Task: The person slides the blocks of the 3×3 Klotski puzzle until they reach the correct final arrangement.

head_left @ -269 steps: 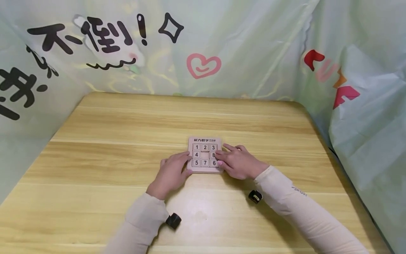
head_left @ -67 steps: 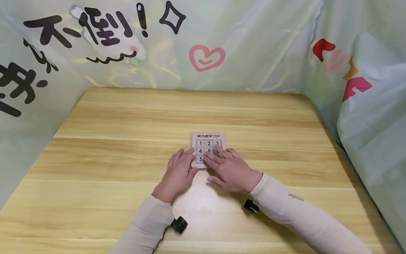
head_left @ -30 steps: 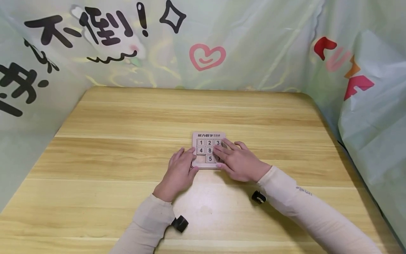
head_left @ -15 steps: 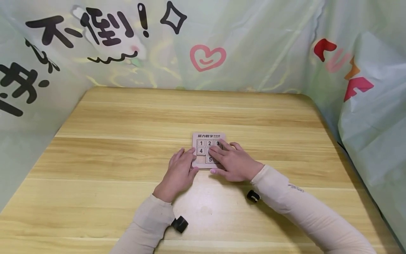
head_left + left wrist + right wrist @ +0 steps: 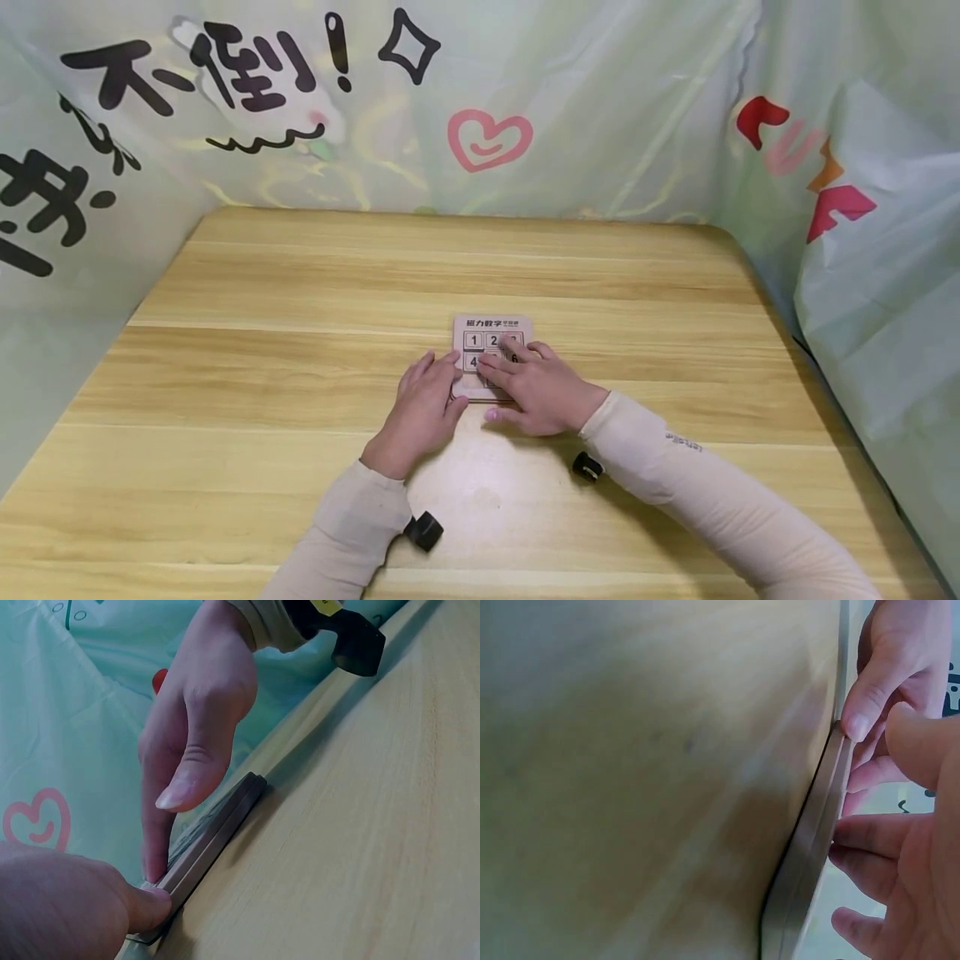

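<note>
A pale pinkish sliding number puzzle (image 5: 491, 322) lies flat on the table. My left hand (image 5: 420, 408) grips its left side, thumb at the near corner. In the left wrist view that thumb (image 5: 154, 904) presses the puzzle's edge (image 5: 214, 836). My right hand (image 5: 547, 393) lies over the right part, with extended fingertips touching the tiles near the middle; its thumb is off the near edge. The 4 tile (image 5: 471, 362) sits slightly below the 1 tile (image 5: 473, 340), with a narrow gap between. Below it is a vacant lower-left slot. The fingers hide several tiles.
The wooden table (image 5: 300, 333) extends around the puzzle on all sides. A pale green printed curtain (image 5: 600, 108) encloses the back and sides. Black wrist cameras (image 5: 425, 531) hang from both forearms.
Earlier the 5 tile slid right, leaving the lower-left slot vacant. Over the last half second my right hand moved slightly left and nearer, and the 4 tile shifted a little toward me.
</note>
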Action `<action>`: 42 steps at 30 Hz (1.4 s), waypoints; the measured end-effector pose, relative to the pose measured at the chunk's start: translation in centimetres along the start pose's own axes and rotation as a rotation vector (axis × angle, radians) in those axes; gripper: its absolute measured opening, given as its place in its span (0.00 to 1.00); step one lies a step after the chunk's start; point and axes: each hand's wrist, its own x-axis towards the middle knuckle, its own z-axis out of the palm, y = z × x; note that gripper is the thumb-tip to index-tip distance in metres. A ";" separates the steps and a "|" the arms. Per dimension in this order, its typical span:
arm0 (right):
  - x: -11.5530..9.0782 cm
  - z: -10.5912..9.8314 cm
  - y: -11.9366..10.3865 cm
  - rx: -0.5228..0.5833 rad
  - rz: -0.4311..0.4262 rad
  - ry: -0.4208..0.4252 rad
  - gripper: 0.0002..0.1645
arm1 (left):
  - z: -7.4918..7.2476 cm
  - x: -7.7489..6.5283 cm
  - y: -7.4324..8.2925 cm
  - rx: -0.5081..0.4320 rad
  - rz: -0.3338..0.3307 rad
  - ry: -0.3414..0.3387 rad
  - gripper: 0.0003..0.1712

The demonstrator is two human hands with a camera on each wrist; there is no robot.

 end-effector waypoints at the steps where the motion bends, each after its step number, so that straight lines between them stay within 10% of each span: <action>1: -0.1 0.0 -0.2 0.010 -0.006 -0.013 0.43 | 0.0 -0.1 0.0 0.000 -0.004 -0.005 0.18; 42: -1.7 -1.5 -0.5 0.037 0.048 -0.097 0.45 | 0.0 0.4 0.1 -0.004 0.001 0.003 0.20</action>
